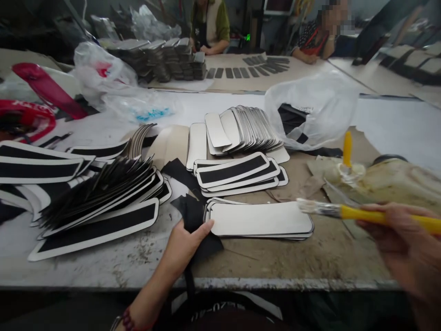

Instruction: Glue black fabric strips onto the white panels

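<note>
My right hand is closed round the yellow handle of a paintbrush. Its whitish bristles meet the right end of the top white panel in a small stack of slightly curved panels. At the stack's left end, the thumb of my left hand presses on the edge. The other left fingers are mostly hidden beside black fabric pieces. Just behind lie several white panels with black centres. A fanned pile of black-and-white panels spreads out to the left.
Behind stands a row of white panels beside a clear plastic bag holding black pieces. At right, a yellow handle sticks up from a glue-smeared container. Two people sit across the table near stacked dark pieces.
</note>
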`<state>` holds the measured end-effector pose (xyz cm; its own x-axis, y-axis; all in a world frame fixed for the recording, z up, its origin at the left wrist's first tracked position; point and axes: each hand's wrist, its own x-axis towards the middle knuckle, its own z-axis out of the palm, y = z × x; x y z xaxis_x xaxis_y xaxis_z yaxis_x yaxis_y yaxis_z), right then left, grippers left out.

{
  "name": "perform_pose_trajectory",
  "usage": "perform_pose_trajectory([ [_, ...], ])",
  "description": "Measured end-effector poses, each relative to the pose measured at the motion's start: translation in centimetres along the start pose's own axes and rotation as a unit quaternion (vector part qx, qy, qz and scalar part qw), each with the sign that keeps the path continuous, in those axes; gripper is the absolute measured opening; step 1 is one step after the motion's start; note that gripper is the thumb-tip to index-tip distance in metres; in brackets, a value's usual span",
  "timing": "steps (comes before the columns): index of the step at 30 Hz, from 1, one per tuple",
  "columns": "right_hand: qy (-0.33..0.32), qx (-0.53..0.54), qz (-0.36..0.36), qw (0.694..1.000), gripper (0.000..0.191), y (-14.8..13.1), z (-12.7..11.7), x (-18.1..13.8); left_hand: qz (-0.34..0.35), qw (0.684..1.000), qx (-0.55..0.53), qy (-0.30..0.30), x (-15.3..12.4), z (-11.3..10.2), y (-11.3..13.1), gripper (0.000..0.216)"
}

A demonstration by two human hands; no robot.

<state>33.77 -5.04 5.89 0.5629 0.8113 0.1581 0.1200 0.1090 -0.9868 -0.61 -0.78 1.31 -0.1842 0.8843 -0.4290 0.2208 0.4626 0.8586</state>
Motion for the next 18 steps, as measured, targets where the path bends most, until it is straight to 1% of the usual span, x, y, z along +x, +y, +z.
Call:
perform_pose_trajectory([
  [1,0.01,0.036,0.062,0.997,0.003,-0.2,2.2,-1.6,0.0,1.0,0.001,-0.014,0.1,0.1,-0.1,0.043],
  [3,-0.036,0.079,0.119,0.989,0.013,-0.5,6.4,-4.3,-0.004,0.999,-0.006,-0.039,0.2,0.1,-0.4,0.043],
  [5,-0.063,0.101,0.141,0.983,0.016,-0.2,9.7,-6.1,-0.018,0.998,-0.026,-0.058,0.1,0.2,-0.7,0.043],
  [7,-0.085,0.102,0.154,0.979,0.017,0.4,11.7,-7.3,-0.031,0.996,-0.051,-0.071,-0.2,0.1,-0.9,0.047],
  [9,-0.105,0.084,0.165,0.977,0.018,1.1,12.6,-8.2,-0.041,0.992,-0.085,-0.084,-0.6,0.0,-1.0,0.054],
  [12,-0.122,0.024,0.15,0.981,0.019,1.7,12.8,-8.9,-0.045,0.984,-0.13,-0.112,-1.0,-0.1,-1.0,0.059],
  [15,-0.111,-0.102,0.078,0.986,0.019,1.3,12.1,-8.5,-0.045,0.985,-0.119,-0.115,-1.0,-0.2,-1.1,0.051],
  [18,-0.075,-0.236,-0.016,0.969,0.015,0.4,10.6,-7.5,-0.064,0.988,-0.1,-0.102,-1.0,-0.1,-1.4,0.044],
])
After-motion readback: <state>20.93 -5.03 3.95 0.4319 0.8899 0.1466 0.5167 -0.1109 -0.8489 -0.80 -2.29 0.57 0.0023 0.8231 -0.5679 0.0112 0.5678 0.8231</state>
